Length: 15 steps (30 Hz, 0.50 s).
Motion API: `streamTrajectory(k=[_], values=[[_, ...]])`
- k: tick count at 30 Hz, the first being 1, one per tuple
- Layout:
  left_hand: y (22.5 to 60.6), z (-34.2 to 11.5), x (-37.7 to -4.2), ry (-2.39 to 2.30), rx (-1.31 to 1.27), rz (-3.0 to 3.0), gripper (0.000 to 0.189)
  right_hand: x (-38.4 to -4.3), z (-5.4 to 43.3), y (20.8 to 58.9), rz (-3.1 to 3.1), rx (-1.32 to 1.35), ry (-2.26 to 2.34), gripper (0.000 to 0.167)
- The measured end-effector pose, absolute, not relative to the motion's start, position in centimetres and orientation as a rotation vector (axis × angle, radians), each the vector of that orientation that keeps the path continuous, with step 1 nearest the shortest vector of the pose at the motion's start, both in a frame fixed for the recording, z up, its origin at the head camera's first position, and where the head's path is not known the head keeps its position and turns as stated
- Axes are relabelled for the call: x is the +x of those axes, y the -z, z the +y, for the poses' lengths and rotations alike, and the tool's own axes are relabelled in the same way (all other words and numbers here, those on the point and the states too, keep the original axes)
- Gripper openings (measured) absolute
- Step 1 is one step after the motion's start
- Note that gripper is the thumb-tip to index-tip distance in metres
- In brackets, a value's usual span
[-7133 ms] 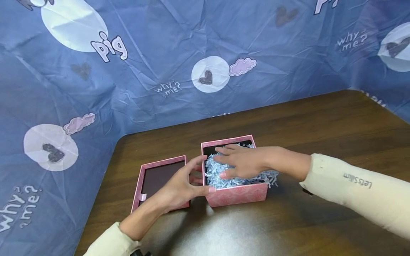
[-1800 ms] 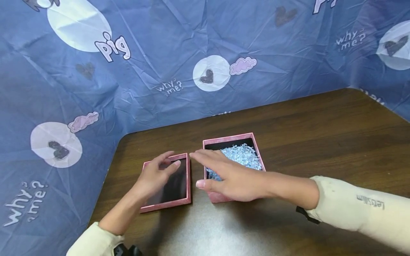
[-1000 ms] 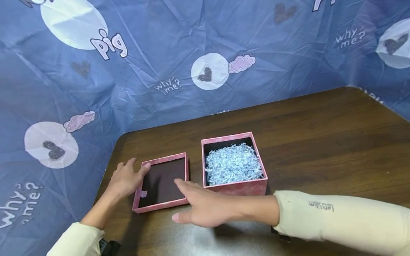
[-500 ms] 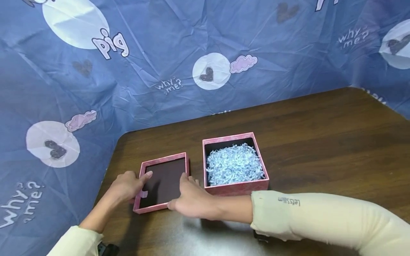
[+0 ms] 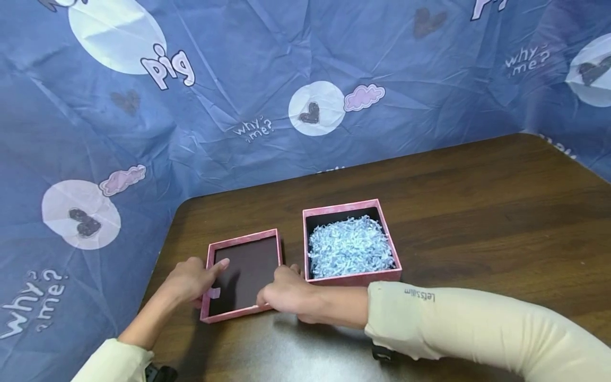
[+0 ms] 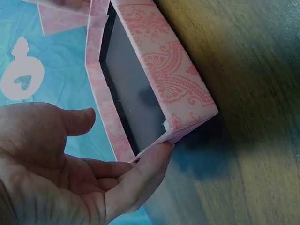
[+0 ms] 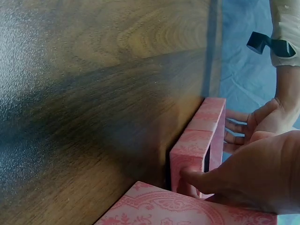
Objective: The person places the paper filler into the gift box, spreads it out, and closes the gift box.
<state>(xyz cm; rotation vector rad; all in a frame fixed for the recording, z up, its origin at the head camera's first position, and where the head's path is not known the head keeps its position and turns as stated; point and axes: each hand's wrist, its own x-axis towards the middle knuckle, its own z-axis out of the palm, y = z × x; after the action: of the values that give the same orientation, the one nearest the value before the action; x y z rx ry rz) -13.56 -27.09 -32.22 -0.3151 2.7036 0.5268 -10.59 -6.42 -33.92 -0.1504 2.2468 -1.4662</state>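
Note:
A pink patterned box lid (image 5: 253, 260) lies inside-up on the table, its dark inner face showing. My left hand (image 5: 188, 278) is at its left side; in the left wrist view the extended fingers (image 6: 145, 178) touch the lid's outer wall while the thumb stands apart from it. At the lid's right front corner, my right hand (image 5: 288, 292) grips the edge with curled fingers, seen against the pink wall in the right wrist view. Just right of that hand stands the open pink box (image 5: 355, 279), filled with light blue shredded paper (image 5: 350, 246).
The dark wooden table (image 5: 477, 212) extends to the right and behind the box. A blue printed cloth (image 5: 238, 69) hangs along the back and left edges. The right sleeve (image 5: 444, 323) crosses in front of the box.
Both hands have left the box, where the right earlier lay on the shredded paper. They have moved left and down to the lid, and the right fingers have closed on its corner.

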Motion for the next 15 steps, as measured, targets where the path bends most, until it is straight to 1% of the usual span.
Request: streamTrajectory(k=[8,11,15], values=[[32.0,-27.1,-13.6,-0.545,-0.297,2.7,0.062,-10.5,-6.6,34.1,2.207,-0.107,1.519,0.066],[31.6,-27.2,-13.7,-0.542,-0.287,2.695,0.068,-10.3,-6.6,34.0,2.209,-0.102,1.536,0.06],[30.9,-27.4,-13.7,-0.492,-0.278,2.713,0.073,-9.9,-6.6,33.5,2.222,-0.128,1.539,0.058]])
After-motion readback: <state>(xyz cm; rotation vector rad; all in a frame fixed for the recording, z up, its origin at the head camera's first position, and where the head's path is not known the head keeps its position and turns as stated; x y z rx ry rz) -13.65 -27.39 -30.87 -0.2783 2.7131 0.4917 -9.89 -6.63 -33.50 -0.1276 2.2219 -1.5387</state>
